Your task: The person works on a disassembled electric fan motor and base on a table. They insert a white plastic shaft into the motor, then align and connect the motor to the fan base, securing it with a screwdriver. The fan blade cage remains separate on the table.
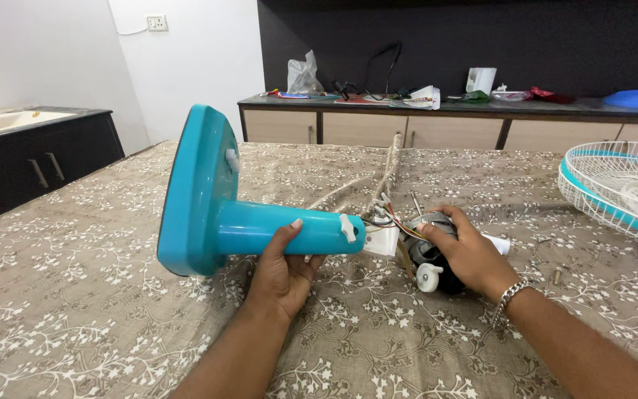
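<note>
A teal fan stand (208, 193) lies on its side on the patterned bedspread (75, 295), its round base facing left. My left hand (283, 267) grips the stand's teal column from below. My right hand (467, 250) rests over the black fan motor (428, 251) at the column's end, where coloured wires and a white connector piece (382, 240) show. A white knob (429, 278) sticks out under the motor. A braided cord (388, 171) runs from the motor toward the far edge of the bed.
A white and teal wire fan guard (614, 188) lies at the right. Small screws (556, 275) sit near my right wrist. A counter (452, 111) with bags and clutter runs along the back wall. A dark cabinet (38, 162) stands at left.
</note>
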